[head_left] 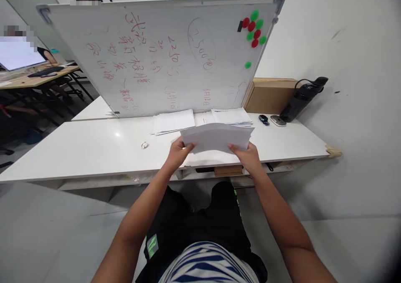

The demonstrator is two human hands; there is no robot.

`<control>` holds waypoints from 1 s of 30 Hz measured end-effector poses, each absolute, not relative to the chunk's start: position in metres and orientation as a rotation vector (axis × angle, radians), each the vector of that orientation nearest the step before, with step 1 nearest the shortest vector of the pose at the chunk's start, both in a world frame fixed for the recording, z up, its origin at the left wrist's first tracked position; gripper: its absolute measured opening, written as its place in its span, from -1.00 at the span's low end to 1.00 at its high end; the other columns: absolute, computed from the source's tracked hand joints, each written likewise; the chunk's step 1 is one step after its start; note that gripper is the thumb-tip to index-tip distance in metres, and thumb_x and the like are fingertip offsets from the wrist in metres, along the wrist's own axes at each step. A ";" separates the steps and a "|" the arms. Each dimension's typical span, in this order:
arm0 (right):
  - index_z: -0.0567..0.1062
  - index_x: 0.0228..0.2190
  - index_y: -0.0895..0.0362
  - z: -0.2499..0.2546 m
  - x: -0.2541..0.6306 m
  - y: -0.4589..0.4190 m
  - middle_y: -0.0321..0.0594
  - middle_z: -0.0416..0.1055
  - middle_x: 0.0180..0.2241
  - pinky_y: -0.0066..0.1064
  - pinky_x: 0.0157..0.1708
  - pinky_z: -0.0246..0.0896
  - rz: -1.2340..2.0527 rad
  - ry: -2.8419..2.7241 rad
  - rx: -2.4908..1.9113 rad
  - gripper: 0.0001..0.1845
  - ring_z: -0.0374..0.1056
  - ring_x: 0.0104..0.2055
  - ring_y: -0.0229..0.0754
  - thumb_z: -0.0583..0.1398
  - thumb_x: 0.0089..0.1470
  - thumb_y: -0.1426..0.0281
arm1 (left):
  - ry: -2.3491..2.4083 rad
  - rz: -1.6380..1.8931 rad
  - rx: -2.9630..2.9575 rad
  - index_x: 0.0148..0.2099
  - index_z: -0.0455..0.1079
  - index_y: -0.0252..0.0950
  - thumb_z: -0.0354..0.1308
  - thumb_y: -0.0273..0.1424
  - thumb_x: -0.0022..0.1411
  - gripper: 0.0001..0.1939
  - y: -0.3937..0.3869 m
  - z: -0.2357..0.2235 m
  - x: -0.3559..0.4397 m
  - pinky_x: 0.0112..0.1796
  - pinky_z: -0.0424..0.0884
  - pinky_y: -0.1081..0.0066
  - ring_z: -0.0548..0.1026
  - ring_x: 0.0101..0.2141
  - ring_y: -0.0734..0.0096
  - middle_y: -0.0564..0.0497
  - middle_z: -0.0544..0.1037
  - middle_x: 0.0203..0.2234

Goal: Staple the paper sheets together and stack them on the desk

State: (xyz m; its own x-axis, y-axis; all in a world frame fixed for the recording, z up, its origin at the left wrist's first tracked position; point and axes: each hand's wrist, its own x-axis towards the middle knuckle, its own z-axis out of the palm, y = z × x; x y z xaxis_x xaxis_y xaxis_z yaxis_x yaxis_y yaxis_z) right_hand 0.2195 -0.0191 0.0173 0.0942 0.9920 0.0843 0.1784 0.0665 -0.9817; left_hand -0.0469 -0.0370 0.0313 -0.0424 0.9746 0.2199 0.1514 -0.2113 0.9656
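Several white sheets of paper (216, 137) are raised above the table's front part, held by both hands and slightly bowed along the top edge. My left hand (181, 151) grips their left side, thumb on the near face. On the right side my right hand (246, 152) grips them the same way; its other fingers are hidden behind the paper. Just behind, on the table, lie a left stack of paper (173, 121) and a right stack of paper (232, 116), the latter with print near its top edge.
A whiteboard (156, 65) with red writing and round magnets stands upright on the white table (78, 149). At the right are a cardboard box (269, 97), a black bottle (302, 99), a mouse (278, 121) and a dark watch-like item (263, 119). A small white coil (144, 145) lies left.
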 end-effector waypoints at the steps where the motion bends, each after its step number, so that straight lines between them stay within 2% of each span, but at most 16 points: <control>1: 0.49 -0.09 0.16 0.020 0.214 -0.014 -0.07 0.52 -0.15 -0.07 -0.11 0.34 0.969 -1.334 -1.302 -0.37 0.42 -0.10 0.09 0.34 -0.18 0.08 | 1.276 1.409 1.426 -0.03 0.41 -0.30 0.23 -0.15 0.10 -0.55 -0.034 0.030 -0.049 -0.18 0.44 0.25 0.51 -0.15 0.16 -0.09 0.56 -0.16; 4: 0.43 -0.02 0.14 0.021 0.198 0.005 -0.07 0.48 -0.08 -0.10 -0.06 0.30 1.020 -1.462 -1.263 -0.34 0.40 -0.06 0.04 0.31 -0.14 0.08 | 1.368 1.491 1.339 -0.06 0.44 -0.32 0.27 -0.15 0.05 -0.54 -0.025 0.019 -0.059 -0.13 0.42 0.21 0.51 -0.13 0.13 -0.11 0.57 -0.16; 10: 0.48 -0.07 0.12 0.008 0.189 0.045 -0.08 0.42 0.01 -0.07 0.09 0.14 1.304 -1.736 -1.172 -0.36 0.30 0.06 0.06 0.38 -0.23 0.17 | 1.460 1.337 1.219 -0.11 0.48 -0.37 0.36 -0.16 -0.09 -0.47 -0.019 -0.007 -0.080 -0.10 0.42 0.13 0.51 -0.12 0.05 -0.16 0.58 -0.17; 16: 0.54 -0.23 0.16 -0.002 0.192 0.054 -0.13 0.54 -0.21 -0.13 -0.02 0.23 1.396 -1.462 -1.016 -0.45 0.40 -0.11 -0.03 0.41 -0.30 0.18 | 1.382 1.259 1.240 -0.10 0.50 -0.36 0.36 -0.14 -0.09 -0.47 -0.019 -0.008 -0.084 -0.07 0.41 0.16 0.49 -0.09 0.06 -0.15 0.56 -0.12; 22: 0.56 -0.30 0.17 -0.013 0.194 0.051 -0.18 0.55 -0.31 -0.16 -0.10 0.27 1.367 -1.450 -1.029 -0.50 0.41 -0.17 -0.04 0.42 -0.34 0.18 | 1.383 1.220 1.322 -0.02 0.46 -0.30 0.35 -0.13 -0.08 -0.42 -0.018 -0.010 -0.078 -0.07 0.40 0.19 0.47 -0.07 0.08 -0.11 0.55 -0.09; 30: 0.55 -0.29 0.20 -0.031 0.183 0.032 -0.06 0.55 -0.24 -0.16 -0.20 0.37 1.451 -1.329 -1.162 -0.48 0.46 -0.23 0.00 0.41 -0.30 0.16 | 1.453 1.097 1.289 -0.06 0.47 -0.36 0.31 -0.11 -0.01 -0.47 -0.023 -0.011 -0.065 -0.12 0.46 0.21 0.51 -0.12 0.08 -0.17 0.56 -0.12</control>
